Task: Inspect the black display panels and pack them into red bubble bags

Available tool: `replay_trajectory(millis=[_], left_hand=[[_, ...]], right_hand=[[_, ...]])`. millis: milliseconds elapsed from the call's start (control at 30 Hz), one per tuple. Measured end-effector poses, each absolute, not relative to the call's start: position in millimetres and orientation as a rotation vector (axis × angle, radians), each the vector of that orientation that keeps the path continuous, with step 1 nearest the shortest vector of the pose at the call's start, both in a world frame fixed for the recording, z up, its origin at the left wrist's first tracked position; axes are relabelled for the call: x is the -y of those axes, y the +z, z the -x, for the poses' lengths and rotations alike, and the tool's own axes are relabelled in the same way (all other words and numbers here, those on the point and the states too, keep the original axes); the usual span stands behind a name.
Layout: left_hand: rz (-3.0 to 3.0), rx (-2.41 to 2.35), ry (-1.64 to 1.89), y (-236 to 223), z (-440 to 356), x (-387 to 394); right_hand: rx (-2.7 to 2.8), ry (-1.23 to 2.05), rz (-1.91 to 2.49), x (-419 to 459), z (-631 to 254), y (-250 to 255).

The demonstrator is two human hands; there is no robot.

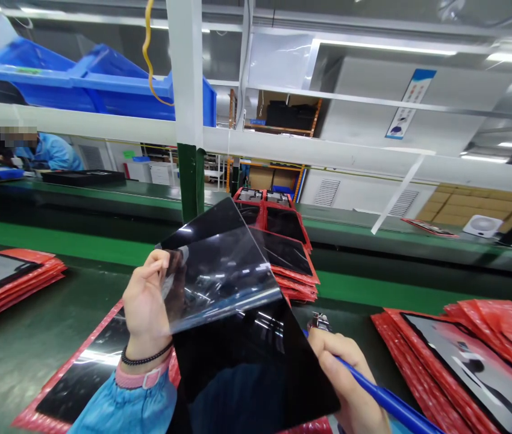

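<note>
A glossy black screen panel (pixel 247 367) is held up tilted in front of me. Clear film (pixel 226 277) lies over its upper part, and the film's lower edge is curled and lifted off the glass. My left hand (pixel 147 295) pinches the film at the panel's left edge. At the lower right edge, my right hand (pixel 346 377) grips the panel, its fingers partly hidden. A blue tube (pixel 387 398) passes through the right hand, with a metal-ended tool (pixel 320 320) showing just above it; its kind is unclear.
Below the panel, another black screen (pixel 84 374) lies on red bubble wrap. Stacks of wrapped screens stand at left (pixel 12 277), behind (pixel 287 253) and at right (pixel 459 361). Blue bins (pixel 102 84) sit on an overhead shelf. A person in blue (pixel 57 154) works far left.
</note>
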State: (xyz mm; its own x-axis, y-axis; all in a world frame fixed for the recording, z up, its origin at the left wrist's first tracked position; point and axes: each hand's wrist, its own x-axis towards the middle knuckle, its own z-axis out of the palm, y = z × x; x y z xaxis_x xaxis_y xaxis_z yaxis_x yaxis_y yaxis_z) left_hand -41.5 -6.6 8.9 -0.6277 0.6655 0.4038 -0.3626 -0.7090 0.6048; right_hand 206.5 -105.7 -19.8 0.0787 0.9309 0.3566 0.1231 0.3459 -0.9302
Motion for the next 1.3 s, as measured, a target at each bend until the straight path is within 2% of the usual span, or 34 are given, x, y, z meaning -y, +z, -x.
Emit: replay_trajectory(millis=[300, 567, 667, 833, 1100, 1200, 1300], left_hand=[[-0.88, -0.714, 1.986, 16.3, 24.7, 25.6], [-0.967, -0.52, 1.759, 12.0, 21.7, 37.8], [-1.027, -0.54, 1.77, 11.3, 20.5, 41.5], [-1.153, -0.629, 1.87, 11.5, 23.4, 45.6], [-1.221, -0.671, 1.924, 12.2, 23.3, 46.9], [-1.228, -0.702, 1.946, 10.8, 22.8, 46.0], [-1.252, -0.714, 1.963, 9.5, 22.2, 44.1]], right_hand=[[1.223, 0.887, 1.222, 109.8, -204.1, -13.9], [1.262, 0.971, 1.058, 109.3, -201.9, -16.5], [1.317, 1.023, 0.95, 106.5, -199.4, -15.2], [1.384, 1.294, 0.787, 98.5, -194.3, -6.9], [1.329, 1.407, 0.843, 104.9, -194.5, -7.2], [1.359, 1.341, 0.827, 105.1, -192.7, -9.4], [1.52, 1.041, 0.774, 103.0, -191.6, -12.4]])
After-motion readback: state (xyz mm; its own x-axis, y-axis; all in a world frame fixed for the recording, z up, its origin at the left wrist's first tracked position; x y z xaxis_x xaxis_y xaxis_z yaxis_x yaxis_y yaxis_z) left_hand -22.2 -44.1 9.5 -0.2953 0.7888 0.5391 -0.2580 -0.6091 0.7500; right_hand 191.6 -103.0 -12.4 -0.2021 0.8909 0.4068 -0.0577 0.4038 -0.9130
